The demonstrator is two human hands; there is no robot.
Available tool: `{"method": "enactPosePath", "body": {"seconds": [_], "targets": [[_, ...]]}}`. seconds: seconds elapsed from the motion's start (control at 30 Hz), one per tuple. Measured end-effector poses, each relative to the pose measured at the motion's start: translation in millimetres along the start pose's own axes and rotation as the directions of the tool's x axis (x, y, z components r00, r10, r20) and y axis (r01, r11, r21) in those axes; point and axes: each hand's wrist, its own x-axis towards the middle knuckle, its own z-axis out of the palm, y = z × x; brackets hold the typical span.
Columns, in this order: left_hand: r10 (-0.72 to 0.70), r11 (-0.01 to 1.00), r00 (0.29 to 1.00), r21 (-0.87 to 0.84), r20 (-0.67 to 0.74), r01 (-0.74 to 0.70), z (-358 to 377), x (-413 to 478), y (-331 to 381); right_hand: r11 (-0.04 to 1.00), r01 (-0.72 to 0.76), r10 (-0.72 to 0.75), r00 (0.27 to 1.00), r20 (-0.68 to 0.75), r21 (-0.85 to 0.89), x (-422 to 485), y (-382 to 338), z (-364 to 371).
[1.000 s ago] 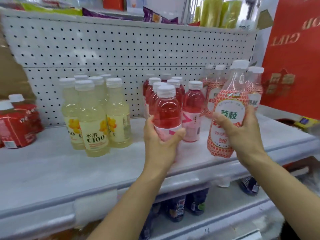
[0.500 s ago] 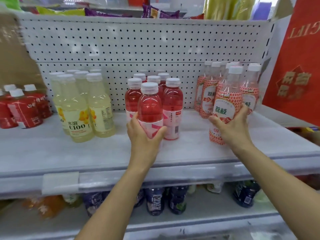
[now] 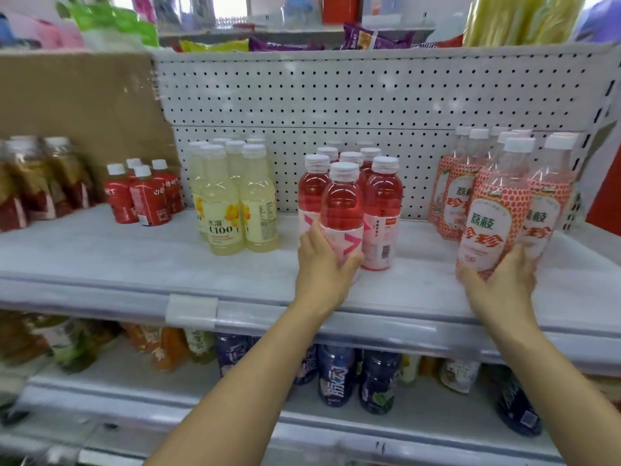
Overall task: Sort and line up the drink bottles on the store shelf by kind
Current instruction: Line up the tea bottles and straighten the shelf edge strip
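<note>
two full bottles are held at the front of the shelf: a pink bottle just ahead of its own cluster, and a lychee bottle ahead of its group. the left hand has its grip wrapped low round the pink one; the right hand has its grip curled round the lychee one's base. both are probably heavy, stiff and slick-labelled, so a low hold suits sliding. yellow bottles stand further left.

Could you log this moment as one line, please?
left hand: grips front pink bottle | right hand: grips front lychee bottle | both on shelf
</note>
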Motion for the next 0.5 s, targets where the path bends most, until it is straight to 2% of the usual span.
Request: {"method": "enactPosePath", "body": {"seconds": [0.07,0.17,0.27,0.37,0.43,0.5], "targets": [[0.034,0.977,0.996,0.207,0.087,-0.051,-8,-13,-6,0.996,0.051,-0.048,0.998,0.038,-0.076,-22,-7,-1],[0.065,0.879,0.984,0.458,0.164,-0.134,-28,-37,-16,0.972,0.199,-0.185,0.975,0.122,-0.121,-62,-14,9],[0.204,0.856,0.958,0.438,0.203,-0.275,-54,-68,-35,0.930,0.365,-0.352,0.917,0.186,-0.037,-112,-26,34],[0.360,0.843,0.918,0.365,0.164,-0.396,-84,-101,-71,0.859,0.507,-0.508,0.833,0.221,0.066,-160,-40,71],[0.385,0.845,0.910,0.337,0.153,-0.414,-110,-120,-99,0.827,0.547,-0.560,0.785,0.265,0.129,-193,-50,100],[0.319,0.882,0.932,0.306,0.170,-0.358,-143,-136,-128,0.831,0.526,-0.554,0.754,0.352,0.181,-223,-59,131]]}}
